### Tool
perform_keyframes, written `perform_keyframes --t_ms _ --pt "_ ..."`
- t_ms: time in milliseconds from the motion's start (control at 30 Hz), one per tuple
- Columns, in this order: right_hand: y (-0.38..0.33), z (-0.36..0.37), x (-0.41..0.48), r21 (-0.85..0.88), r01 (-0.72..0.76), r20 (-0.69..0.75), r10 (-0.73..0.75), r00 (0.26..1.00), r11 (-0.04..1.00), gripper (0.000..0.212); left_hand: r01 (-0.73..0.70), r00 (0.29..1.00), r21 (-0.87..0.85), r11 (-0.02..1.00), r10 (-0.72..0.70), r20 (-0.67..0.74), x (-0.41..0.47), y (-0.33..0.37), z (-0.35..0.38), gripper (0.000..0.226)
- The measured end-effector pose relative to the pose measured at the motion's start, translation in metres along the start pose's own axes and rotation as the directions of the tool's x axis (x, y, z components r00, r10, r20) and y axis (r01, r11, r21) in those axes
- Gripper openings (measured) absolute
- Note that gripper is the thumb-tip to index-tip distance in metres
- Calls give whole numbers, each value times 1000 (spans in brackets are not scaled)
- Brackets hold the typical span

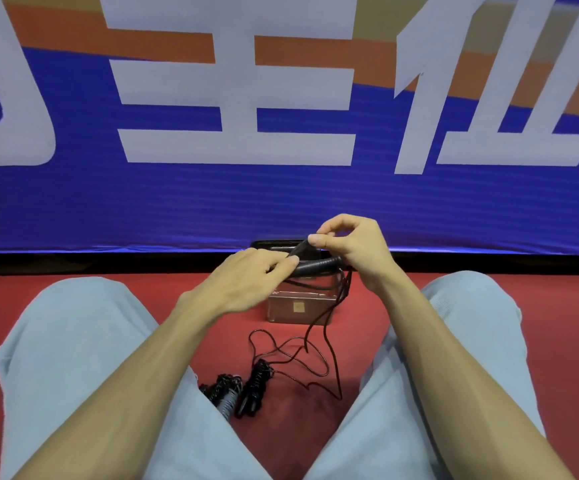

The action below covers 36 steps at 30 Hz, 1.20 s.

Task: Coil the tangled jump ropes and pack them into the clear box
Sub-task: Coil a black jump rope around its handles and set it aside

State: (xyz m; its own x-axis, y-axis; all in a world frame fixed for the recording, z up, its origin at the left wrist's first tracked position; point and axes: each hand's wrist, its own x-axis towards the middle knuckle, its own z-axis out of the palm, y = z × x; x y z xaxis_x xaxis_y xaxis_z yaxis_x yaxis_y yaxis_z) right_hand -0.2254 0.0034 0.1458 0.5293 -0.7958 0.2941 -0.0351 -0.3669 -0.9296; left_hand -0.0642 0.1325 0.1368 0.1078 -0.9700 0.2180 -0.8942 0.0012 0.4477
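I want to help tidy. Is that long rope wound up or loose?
Loose: the rope hangs from the handles and sprawls in open loops on the floor.

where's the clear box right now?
Head view, centre: the clear box sits on the red floor close to the blue banner base, directly under the left hand and right hand, which hold the rope handles.

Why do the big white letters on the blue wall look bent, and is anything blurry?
Head view: the wide-angle lens bows the blue banner and its letters toward the frame edges. Head view: the left hand looks slightly smeared, probably by motion, while the right hand and the jump rope handles they hold are crisper. Head view: light is soft, with faint shadows on the red floor.
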Motion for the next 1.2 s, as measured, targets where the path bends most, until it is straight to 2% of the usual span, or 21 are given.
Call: perform_keyframes --t_ms 100,200,300,367,400,467,567,633,700,833,967,1033,1100,1200 --pt "-3 -1 -1 178 -102 98 85 991 979 8 -44 989 -314 948 -3 -150 5 0 -1 37" --pt "-3 1 -1 210 -111 190 70 979 971 10 -28 939 -637 770 -199 -282 10 7 -8 27" --pt "-3 8 -7 51 -151 367 122 922 987 15 43 869 -762 646 -401 -291 15 3 -12 27" --pt "-3 15 -12 -177 -132 494 204 845 975 24 91 817 -810 580 -508 -273 17 -8 -12 28" --pt "-2 18 -14 -283 -101 538 245 807 954 24 113 795 -820 561 -546 -265 17 -14 -11 35" --pt "-1 24 -18 -410 -37 591 296 750 912 18 177 771 -761 625 -569 -287 17 -23 -8 56" --pt "1 28 -18 -499 134 622 246 743 856 21 329 792 -411 850 -485 -371 14 -27 -3 66" --pt "2 27 -16 -520 302 638 129 759 799 24 386 815 -254 887 -456 -357 12 -27 1 63" --pt "1 24 -15 -479 384 619 -7 786 789 14 408 837 -169 897 -442 -323 12 -26 5 61" --pt "-4 16 -12 -400 378 345 -245 906 835 16 277 926 -90 957 -290 -240 11 -17 10 51" --pt "-8 2 -7 -333 327 63 -325 944 884 13 159 962 -87 983 -174 -210 9 -8 12 54" --pt "-10 0 -6 -261 307 24 -312 950 915 11 169 973 -72 983 -178 -148 8 -7 12 53" --pt "-11 0 -8 -242 299 50 -296 954 923 13 193 980 -37 981 -195 -48 7 -6 14 55" --pt "-15 -1 -10 -268 286 113 -265 958 920 16 158 985 156 975 -167 41 3 2 24 62"
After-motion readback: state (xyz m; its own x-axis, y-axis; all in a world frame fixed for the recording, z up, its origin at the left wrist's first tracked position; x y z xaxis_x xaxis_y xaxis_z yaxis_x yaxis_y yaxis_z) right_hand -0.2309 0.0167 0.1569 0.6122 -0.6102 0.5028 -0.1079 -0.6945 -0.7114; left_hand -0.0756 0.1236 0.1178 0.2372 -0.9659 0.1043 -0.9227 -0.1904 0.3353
